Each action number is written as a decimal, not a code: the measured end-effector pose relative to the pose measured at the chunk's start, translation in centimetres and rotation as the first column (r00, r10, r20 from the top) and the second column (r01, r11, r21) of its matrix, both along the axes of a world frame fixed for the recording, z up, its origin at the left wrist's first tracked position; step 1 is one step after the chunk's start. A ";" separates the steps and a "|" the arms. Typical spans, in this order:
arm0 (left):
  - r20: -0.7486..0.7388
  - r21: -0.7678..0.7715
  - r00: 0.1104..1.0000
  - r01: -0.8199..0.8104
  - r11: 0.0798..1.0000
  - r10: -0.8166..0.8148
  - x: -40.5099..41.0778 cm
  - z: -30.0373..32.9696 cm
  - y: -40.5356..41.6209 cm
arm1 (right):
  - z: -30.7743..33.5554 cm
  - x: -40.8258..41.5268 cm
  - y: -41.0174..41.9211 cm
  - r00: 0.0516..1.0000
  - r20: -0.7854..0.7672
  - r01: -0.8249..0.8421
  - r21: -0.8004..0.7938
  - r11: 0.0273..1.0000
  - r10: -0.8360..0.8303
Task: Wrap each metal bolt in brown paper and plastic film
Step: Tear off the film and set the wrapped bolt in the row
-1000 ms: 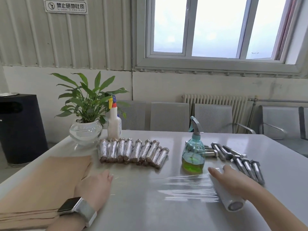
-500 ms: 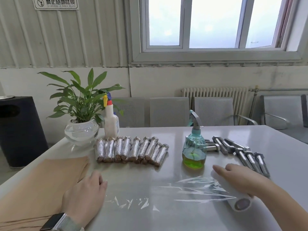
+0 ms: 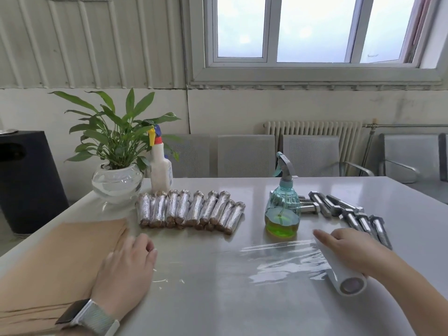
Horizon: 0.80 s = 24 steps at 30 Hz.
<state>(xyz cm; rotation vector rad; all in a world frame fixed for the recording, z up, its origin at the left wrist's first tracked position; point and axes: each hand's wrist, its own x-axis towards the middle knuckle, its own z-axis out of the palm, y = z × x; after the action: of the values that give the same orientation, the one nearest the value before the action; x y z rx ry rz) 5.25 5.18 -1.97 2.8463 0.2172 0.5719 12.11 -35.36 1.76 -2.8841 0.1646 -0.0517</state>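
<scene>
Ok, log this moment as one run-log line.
step: laying out film | right hand: on plastic film roll | left hand: flat on table by brown paper | bare bolts: waiting

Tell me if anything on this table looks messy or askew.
The plastic film pulled off the roll lies wrinkled and bunched, not flat. Small film scraps litter the table near the left hand. The wrapped bolts sit in a fairly tidy row.
</scene>
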 end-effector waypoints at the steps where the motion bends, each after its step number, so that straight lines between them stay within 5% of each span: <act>1: 0.001 0.002 1.000 0.003 1.000 -0.003 0.0 0.0 0.0 | 0.0 -0.1 0.1 1.000 0.006 0.003 -0.006 1.000 -0.002; 24: 0.017 0.032 0.991 0.135 0.990 -0.136 0.7 -0.9 0.9 | -0.4 0.0 -0.3 0.996 0.071 0.043 0.070 0.997 -0.048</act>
<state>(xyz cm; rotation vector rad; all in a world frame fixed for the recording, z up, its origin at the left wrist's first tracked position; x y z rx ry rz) 5.91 6.08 -2.82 2.8556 0.0118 0.5785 12.09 -35.70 1.35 -2.8051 0.2140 -0.1563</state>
